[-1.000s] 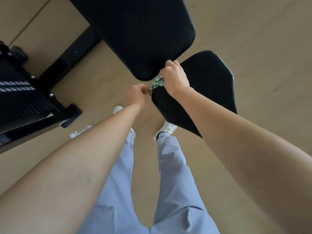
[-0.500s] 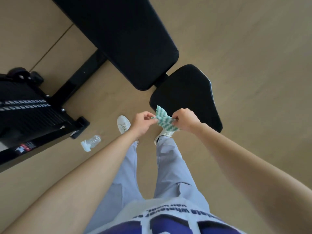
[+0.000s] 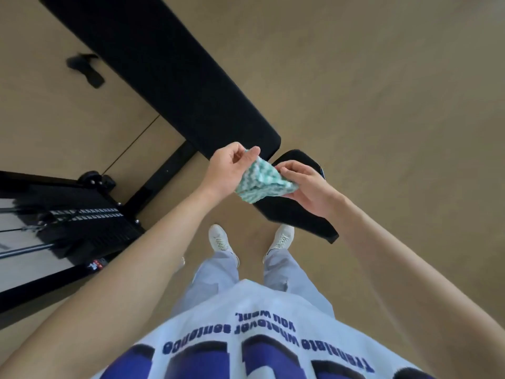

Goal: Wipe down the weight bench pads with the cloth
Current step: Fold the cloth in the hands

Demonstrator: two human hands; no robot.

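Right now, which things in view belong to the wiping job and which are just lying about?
Job: cloth, pinched between left hand and right hand; long back pad; seat pad.
Lying about: weight-stack machine; small black object.

I am looking down into a gym or workout room. A black padded bench (image 3: 169,77) with a separate seat pad (image 3: 296,214) stands on a plain tan floor (image 3: 382,105). To the left sits a black machine (image 3: 90,231) with a stack of weight plates (image 3: 84,213) and steel rods (image 3: 24,251).
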